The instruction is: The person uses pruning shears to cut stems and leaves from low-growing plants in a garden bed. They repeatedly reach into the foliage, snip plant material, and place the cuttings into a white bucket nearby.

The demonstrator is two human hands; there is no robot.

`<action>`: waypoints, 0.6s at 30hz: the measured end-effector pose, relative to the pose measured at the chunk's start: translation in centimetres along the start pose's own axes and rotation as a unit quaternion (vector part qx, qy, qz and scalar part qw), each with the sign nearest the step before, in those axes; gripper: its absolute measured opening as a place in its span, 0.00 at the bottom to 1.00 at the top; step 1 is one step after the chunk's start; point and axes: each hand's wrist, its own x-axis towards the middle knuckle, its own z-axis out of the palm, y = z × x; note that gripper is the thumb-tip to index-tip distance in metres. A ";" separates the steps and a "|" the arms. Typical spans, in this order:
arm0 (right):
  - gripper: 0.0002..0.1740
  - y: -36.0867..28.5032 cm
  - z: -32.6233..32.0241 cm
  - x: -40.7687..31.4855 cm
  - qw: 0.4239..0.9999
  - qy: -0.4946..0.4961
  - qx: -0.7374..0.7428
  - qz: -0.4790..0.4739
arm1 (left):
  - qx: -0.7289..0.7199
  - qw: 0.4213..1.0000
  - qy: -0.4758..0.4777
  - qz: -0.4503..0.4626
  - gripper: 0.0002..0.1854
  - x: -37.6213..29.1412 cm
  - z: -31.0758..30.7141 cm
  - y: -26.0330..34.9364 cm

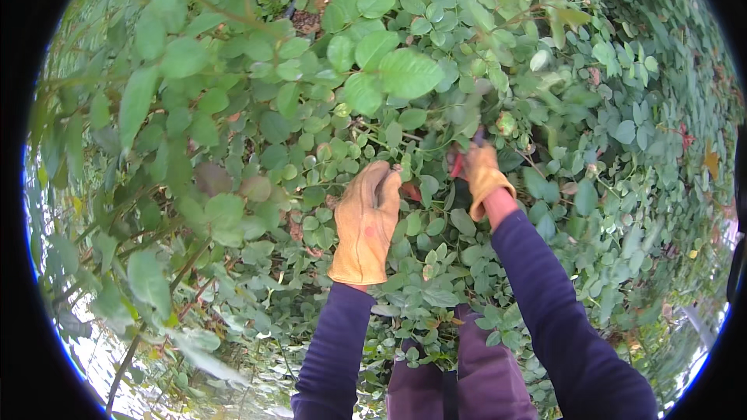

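Observation:
My left hand [366, 221], in a tan leather work glove, reaches into low rose foliage [443, 227]. Its fingers are bent together at the leaves, and whether a stem lies between them is hidden. To its right, a similar glove covers my right hand [485, 172], which is partly sunk among the leaves. That hand is closed around a red-handled tool [457, 165], apparently pruning shears; leaves and blur hide most of it. A greenish-pink rose bud [506, 123] sits just beyond the right glove. Thin green stems run between the two hands.
Dense rose bushes surround me on every side. Taller leafy stems [189, 265] rise close at the left. Brown dry leaves and bare soil [306, 21] show through a gap at the top. My legs [490, 367] stand amid the foliage below.

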 end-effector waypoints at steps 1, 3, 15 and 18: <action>0.19 1.2 0.0 1.8 0.998 -0.007 -0.062 0.011 | -0.024 1.000 0.006 0.008 0.15 0.4 0.7 0.3; 0.20 3.5 0.6 4.5 0.967 0.008 -0.253 0.001 | -0.027 0.998 -0.004 0.054 0.14 1.5 3.5 0.6; 0.20 1.2 -5.2 -3.1 0.930 -0.181 -0.280 -0.156 | -0.119 0.985 -0.111 -0.055 0.22 7.7 12.9 0.0; 0.19 -0.6 -4.0 -8.2 0.989 -0.074 0.061 0.115 | -0.065 0.985 -0.134 -0.081 0.23 9.0 14.2 -2.1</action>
